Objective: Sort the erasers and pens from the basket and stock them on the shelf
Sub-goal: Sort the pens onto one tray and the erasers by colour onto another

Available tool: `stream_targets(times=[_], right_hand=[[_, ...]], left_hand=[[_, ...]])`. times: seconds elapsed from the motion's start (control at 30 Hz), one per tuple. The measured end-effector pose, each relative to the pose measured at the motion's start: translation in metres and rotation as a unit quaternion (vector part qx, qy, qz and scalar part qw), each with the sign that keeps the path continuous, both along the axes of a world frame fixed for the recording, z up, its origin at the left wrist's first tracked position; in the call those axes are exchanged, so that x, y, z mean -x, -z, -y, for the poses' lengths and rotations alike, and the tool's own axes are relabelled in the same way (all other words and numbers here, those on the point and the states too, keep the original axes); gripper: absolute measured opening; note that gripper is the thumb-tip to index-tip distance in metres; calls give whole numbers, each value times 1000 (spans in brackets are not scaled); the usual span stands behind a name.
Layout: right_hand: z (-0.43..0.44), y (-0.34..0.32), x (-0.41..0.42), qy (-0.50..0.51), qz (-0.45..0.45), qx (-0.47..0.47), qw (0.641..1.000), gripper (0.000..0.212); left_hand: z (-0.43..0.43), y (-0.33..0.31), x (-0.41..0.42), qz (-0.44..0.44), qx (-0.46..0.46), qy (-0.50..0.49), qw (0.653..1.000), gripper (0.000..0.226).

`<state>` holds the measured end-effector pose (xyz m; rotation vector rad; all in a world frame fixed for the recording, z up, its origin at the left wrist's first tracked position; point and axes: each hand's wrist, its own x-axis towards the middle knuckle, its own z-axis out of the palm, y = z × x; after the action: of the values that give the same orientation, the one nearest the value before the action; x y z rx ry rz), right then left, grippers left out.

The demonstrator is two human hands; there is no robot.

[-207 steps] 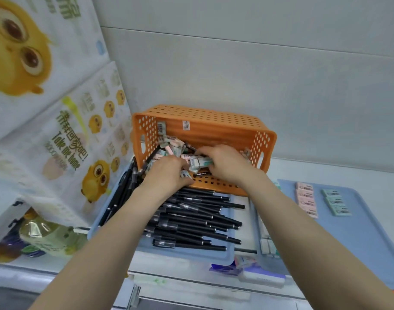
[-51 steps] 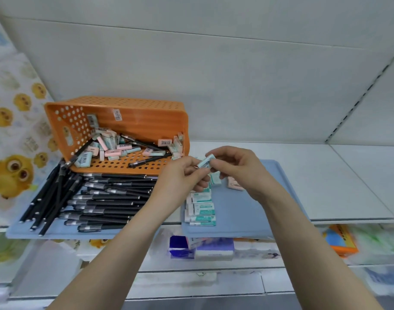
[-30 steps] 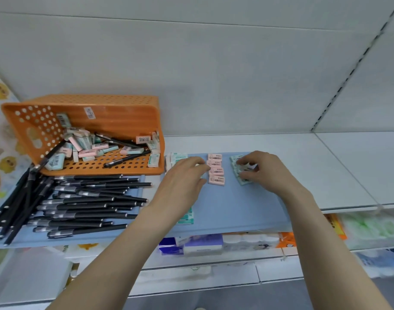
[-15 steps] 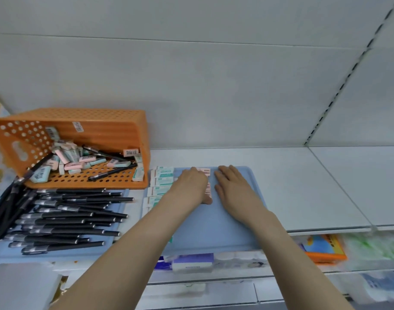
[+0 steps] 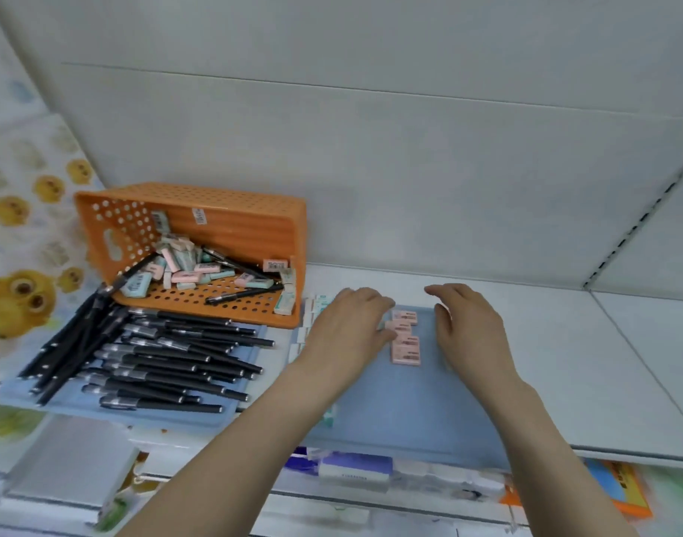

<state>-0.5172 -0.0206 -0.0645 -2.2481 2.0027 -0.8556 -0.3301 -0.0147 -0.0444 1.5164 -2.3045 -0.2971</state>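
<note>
An orange basket (image 5: 250,222) lies tipped on its side on the shelf, with pink and green erasers (image 5: 184,265) and a few black pens spilling from it. Many black pens (image 5: 150,362) lie on a blue tray (image 5: 219,416) in front of it. On a second blue tray (image 5: 409,416) a column of pink erasers (image 5: 405,343) lies between my hands. My left hand (image 5: 347,335) rests palm down over green erasers (image 5: 320,304) at the tray's left side. My right hand (image 5: 467,331) hovers just right of the pink column, fingers apart, holding nothing.
White shelf surface (image 5: 603,362) stretches to the right. Yellow cartoon-chick packages (image 5: 26,265) stand at the left. Packaged goods (image 5: 355,467) and an orange item (image 5: 626,490) sit on the lower shelf.
My hands have spread apart, uncovering the column of pink erasers. The view has shifted so the basket and pens sit more centrally.
</note>
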Motion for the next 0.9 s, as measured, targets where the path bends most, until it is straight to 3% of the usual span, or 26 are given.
stream_targets(times=[0.07, 0.17, 0.37, 0.53, 0.67, 0.77, 0.9], right_hand=[[0, -14, -23, -25, 16, 51, 998, 34], [-2, -29, -73, -106, 53, 103, 988, 32], [9, -29, -186, -238, 1, 81, 968, 44], [58, -32, -245, -153, -77, -61, 983, 38], [90, -32, -268, -102, -121, -146, 977, 21], [102, -21, -277, -96, -143, -171, 970, 12], [108, -15, -279, -81, -150, -145, 975, 18]], left_hand=[[-10, -7, -35, -56, 76, -44, 995, 30], [-16, -7, -102, -69, 133, -118, 982, 25], [7, 2, -221, -26, 85, -244, 966, 45], [52, 5, -258, 19, 37, -235, 971, 62], [87, 2, -258, 128, -20, -209, 969, 55], [103, -1, -256, 197, -36, -201, 959, 48], [112, -1, -254, 246, -31, -192, 950, 44]])
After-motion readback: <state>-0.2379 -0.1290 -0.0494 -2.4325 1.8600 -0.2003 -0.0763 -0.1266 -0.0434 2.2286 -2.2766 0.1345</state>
